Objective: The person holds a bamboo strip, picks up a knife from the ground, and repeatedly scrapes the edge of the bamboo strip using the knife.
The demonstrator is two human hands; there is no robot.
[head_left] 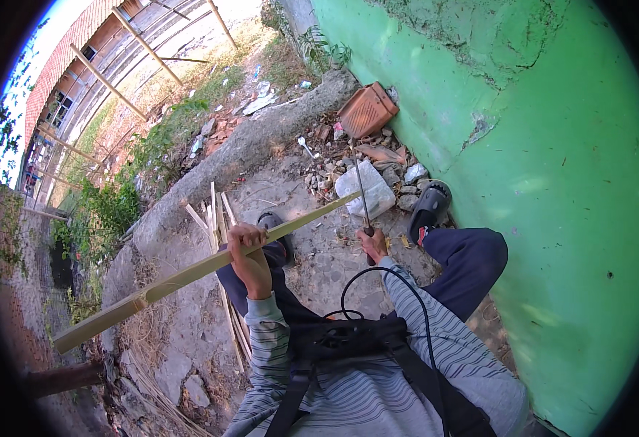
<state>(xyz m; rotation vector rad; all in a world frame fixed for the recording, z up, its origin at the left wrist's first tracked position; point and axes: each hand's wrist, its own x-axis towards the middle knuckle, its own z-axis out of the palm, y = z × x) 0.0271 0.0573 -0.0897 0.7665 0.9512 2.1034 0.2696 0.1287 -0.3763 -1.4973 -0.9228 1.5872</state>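
My left hand (pixel 247 251) is wrapped round a long split bamboo strip (pixel 181 282), pale yellow-green with a node near its lower left part. The strip slants up to the right across my left knee. In my right hand (pixel 374 245) is the dark handle of a long, narrow-bladed knife (pixel 362 191), its blade pointing away from me. The strip's far end meets the blade in the picture; whether they touch I cannot tell. Beneath both lies a whitish block (pixel 370 191) on the ground. Several thin bamboo strips (pixel 221 218) lie beside my left leg.
Close on the right rises a green wall (pixel 553 218) with cracked plaster. Rubble (pixel 327 171) and an orange-brown plastic container (pixel 367 111) lie ahead by its foot. A raised concrete edge (pixel 225 160) crosses beyond my feet. A black cable (pixel 407 280) loops over my right forearm.
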